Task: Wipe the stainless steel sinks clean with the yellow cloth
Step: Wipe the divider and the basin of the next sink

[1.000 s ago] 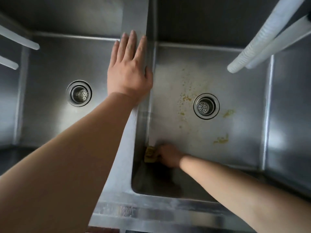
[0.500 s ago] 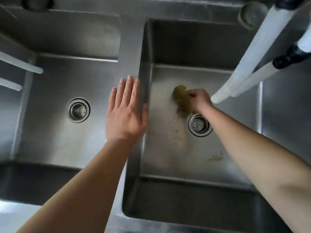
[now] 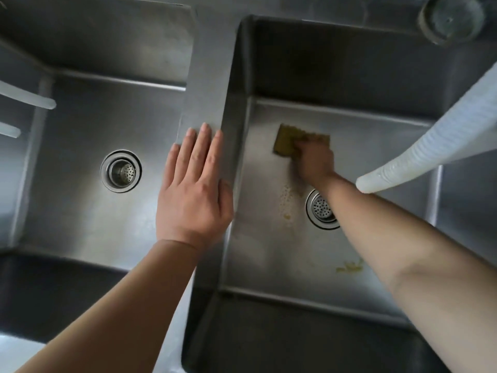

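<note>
Nearest the camera, the front wall of the right sink [image 3: 295, 332] lies in shadow, and no dirt can be made out there. Just beyond it on the basin floor a yellow smear [image 3: 349, 267] sits unwiped, and a trail of yellow specks [image 3: 285, 203] lies just left of the right drain [image 3: 321, 208]. So this basin looks only partly done: the patches near the drain remain, and whether the walls have been wiped cannot be told.

The left hand [image 3: 192, 195] lies flat and released on the divider [image 3: 207, 98] between the two basins, fingers spread, holding nothing. It seems to brace the person.

Farther in, the right hand [image 3: 316, 157] presses down on the yellow cloth [image 3: 289, 140], fingers closed over its near edge, on the floor toward the back wall and beyond the drain.

The left sink [image 3: 80, 211] shows a dull, unmarked floor around its drain [image 3: 121, 171]; it looks clean, though whether it has been wiped is unclear.

A white ribbed hose [image 3: 430, 146] hangs over the right basin. All the steel is matte and dimly lit.
</note>
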Action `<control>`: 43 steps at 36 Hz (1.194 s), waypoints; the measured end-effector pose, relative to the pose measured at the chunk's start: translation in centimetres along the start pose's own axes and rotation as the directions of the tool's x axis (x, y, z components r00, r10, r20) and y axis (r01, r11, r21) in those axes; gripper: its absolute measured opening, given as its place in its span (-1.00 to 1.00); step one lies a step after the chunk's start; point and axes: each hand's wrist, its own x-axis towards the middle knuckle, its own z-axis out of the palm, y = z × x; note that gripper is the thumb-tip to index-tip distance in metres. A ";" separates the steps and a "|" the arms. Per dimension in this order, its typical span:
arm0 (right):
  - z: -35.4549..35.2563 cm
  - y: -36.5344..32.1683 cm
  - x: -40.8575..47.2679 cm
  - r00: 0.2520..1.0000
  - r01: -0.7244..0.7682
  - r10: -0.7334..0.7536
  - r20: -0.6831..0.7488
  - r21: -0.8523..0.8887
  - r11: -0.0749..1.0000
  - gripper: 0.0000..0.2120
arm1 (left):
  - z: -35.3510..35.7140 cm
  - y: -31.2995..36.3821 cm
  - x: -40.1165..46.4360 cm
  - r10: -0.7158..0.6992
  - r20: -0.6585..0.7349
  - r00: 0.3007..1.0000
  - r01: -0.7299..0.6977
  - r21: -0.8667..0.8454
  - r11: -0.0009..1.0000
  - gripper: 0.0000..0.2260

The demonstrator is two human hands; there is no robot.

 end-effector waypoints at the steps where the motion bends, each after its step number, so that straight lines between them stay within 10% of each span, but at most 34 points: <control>1: 0.7 -0.2 -1.2 0.999 0.027 -0.026 0.040 -0.019 0.999 -0.67 | 0.0 0.0 0.0 -0.001 -0.003 1.000 0.001 0.001 1.000 -0.39; 18: 10.0 0.6 -21.3 0.800 0.357 -0.239 0.550 -0.116 0.927 -0.58 | 0.3 0.0 -0.2 -0.027 -0.014 1.000 0.027 0.034 0.999 -0.34; 31: 10.3 -1.5 -21.5 0.617 0.208 -0.203 0.760 0.091 0.974 -0.67 | 0.4 0.0 -0.2 -0.027 -0.027 0.999 0.027 0.014 1.000 -0.32; 36: 7.0 -1.0 -16.6 0.397 -0.169 -0.192 0.897 0.278 0.946 -0.66 | 0.5 -0.1 -0.3 -0.031 -0.040 0.999 0.032 0.025 0.999 -0.31; 43: -0.4 -2.3 -5.7 0.965 -0.225 0.063 0.254 0.679 0.699 -0.80 | 0.6 -0.2 -0.2 -0.007 -0.046 0.999 0.009 0.035 0.999 -0.30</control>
